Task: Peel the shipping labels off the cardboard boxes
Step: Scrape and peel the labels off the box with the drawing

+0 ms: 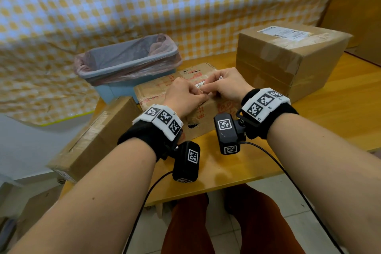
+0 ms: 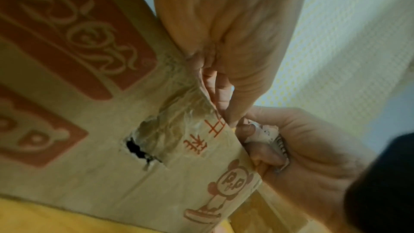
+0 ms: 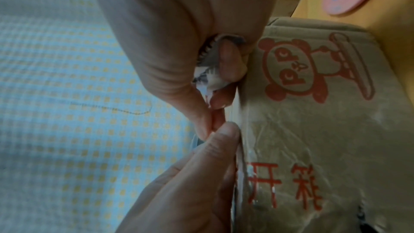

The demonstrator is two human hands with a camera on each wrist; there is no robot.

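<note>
A flat cardboard box (image 1: 156, 90) with red print lies on the table under both hands. A white shipping label (image 1: 201, 84) with a barcode is partly lifted off its top. My right hand (image 1: 209, 88) grips the crumpled, peeled part of the label (image 3: 209, 70) in its curled fingers, and its thumb and forefinger are pinched together. My left hand (image 1: 198, 94) has its fingers curled and meets the right hand at the box's upper edge. It pinches the strip there beside the right fingertips (image 2: 244, 128). A torn hole (image 2: 136, 150) shows in the box's taped front face.
A large taped box (image 1: 288, 68) with its own white label (image 1: 285, 32) stands to the right. Another box (image 1: 97, 140) overhangs the table's left edge. A blue bin (image 1: 127, 64) with a pink liner stands behind the printed box. A checked cloth hangs behind the wooden table (image 1: 329, 119).
</note>
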